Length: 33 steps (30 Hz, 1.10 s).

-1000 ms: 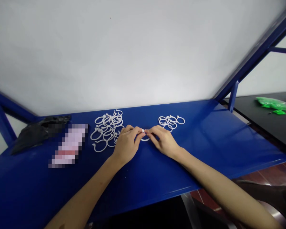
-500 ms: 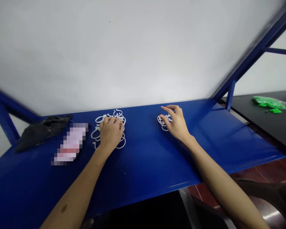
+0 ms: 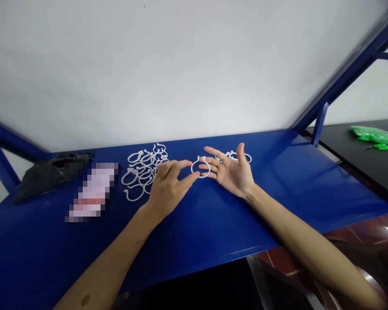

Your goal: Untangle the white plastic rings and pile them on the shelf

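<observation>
My left hand [image 3: 168, 187] pinches a white plastic ring [image 3: 201, 167] between thumb and forefinger, just above the blue shelf [image 3: 278, 193]. My right hand [image 3: 231, 170] is open, palm turned up, its fingertips touching the ring's right side. A heap of several open white rings [image 3: 142, 170] lies to the left of my left hand. A smaller group of rings [image 3: 242, 157] lies behind my right hand, partly hidden by it.
A blurred pink and white packet [image 3: 92, 191] lies left of the heap, with a black bag [image 3: 45, 174] beyond it. A white wall stands behind the shelf. On the right, a dark table [image 3: 358, 159] carries green plastic pieces [image 3: 373, 135]. Blue frame bars [image 3: 320, 118] rise at the right.
My left hand has left the heap with one ring and moved to the middle. My right hand has come off the smaller group and turned palm up beside the ring.
</observation>
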Tool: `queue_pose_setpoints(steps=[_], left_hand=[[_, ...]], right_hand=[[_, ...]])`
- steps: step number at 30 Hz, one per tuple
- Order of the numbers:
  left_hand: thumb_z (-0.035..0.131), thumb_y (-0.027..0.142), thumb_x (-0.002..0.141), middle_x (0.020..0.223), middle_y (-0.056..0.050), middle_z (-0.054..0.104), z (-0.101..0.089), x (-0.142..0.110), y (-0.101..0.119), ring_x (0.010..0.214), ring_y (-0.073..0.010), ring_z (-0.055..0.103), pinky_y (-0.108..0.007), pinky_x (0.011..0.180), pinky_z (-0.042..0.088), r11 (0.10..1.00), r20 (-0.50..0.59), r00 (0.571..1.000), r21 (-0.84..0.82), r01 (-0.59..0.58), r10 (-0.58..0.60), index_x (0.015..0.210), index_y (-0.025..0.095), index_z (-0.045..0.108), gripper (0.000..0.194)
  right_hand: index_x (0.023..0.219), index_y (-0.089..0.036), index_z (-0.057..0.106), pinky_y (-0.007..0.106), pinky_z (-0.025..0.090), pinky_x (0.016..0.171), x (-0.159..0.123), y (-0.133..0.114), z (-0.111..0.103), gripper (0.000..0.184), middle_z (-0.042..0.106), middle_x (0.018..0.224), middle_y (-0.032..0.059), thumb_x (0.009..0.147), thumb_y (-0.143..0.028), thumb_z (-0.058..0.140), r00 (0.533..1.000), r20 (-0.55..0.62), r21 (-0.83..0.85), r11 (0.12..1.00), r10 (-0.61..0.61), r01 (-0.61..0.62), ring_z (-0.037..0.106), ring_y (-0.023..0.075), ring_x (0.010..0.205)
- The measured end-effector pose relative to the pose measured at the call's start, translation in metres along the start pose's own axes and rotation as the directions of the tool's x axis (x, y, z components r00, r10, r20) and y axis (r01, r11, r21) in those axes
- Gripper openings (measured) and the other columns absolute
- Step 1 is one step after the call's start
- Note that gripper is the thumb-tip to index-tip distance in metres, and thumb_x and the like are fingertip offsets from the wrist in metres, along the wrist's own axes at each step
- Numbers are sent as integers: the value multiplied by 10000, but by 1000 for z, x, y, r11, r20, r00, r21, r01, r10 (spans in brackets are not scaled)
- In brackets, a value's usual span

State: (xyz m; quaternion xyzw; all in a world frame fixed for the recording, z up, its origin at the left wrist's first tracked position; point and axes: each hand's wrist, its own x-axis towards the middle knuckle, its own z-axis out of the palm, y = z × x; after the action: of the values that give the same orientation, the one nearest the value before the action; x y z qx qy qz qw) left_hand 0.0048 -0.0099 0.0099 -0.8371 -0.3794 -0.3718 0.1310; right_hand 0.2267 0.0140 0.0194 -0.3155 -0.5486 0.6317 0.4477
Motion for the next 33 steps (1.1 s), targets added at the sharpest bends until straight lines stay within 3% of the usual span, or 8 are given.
queue_pose_setpoints(steps=[7,11,13,15,17,18,24,33], left_hand=[[629,188,921,1146,-40,663,1,1,2,1048,-224,554,-388,924,463,1000,-36,999,28,3,-2,971,307,746,174],[577,378,962,1334,-43,602,0,2,3,1181,-250,554,-448,988,479,945,49,985,-278,174,-167,1111,352,713,203],[359,568,1007,1478,-49,515,-2,4,0,1251,-262,553,-469,966,512,748,183,941,-570,339,-286,1329,388,586,433],[67,676,977,1550,-58,452,-5,7,-5,1294,-269,554,-481,923,541,423,355,872,-770,477,-337,1497,403,380,666],[-15,730,927,1551,-69,455,-8,9,-10,1327,-288,542,-498,909,543,189,476,807,-808,558,-349,1560,404,234,754],[35,756,920,1540,-75,467,-10,10,-12,1342,-297,529,-505,912,539,144,512,783,-797,586,-352,1571,403,195,757],[250,792,908,1493,-89,515,-15,14,-14,1338,-307,531,-511,912,523,195,514,785,-779,596,-346,1559,408,233,755],[337,804,872,1439,-116,574,-15,17,-10,1277,-324,584,-522,902,528,240,521,786,-759,605,-333,1524,410,353,762]], right_hand=[[1069,-203,682,326,576,776,-1,15,9,336,736,933,49,879,-480,699,997,-16,-228,972,-70,65,697,157,811],[961,-197,686,299,573,683,0,15,11,304,724,811,28,891,-492,662,989,-88,-342,936,-121,84,682,143,713],[922,-199,690,294,568,651,2,14,9,294,717,773,24,901,-487,639,978,-137,-389,916,-159,94,671,144,679],[905,-198,703,290,554,614,3,12,5,276,716,756,23,916,-458,611,963,-185,-455,886,-195,92,659,147,653],[947,-196,721,286,532,577,3,10,1,259,720,752,23,929,-414,581,947,-223,-536,841,-232,80,645,151,631],[995,-197,726,287,523,573,3,10,-1,252,723,756,22,933,-387,572,936,-235,-587,806,-260,77,638,152,624],[1217,-207,641,281,484,589,-2,11,-1,306,724,779,12,939,-322,588,883,-185,-837,540,-431,89,623,142,599],[941,-223,697,275,495,596,-5,10,4,126,750,769,4,933,-330,630,893,-93,-869,473,-441,144,645,134,599]])
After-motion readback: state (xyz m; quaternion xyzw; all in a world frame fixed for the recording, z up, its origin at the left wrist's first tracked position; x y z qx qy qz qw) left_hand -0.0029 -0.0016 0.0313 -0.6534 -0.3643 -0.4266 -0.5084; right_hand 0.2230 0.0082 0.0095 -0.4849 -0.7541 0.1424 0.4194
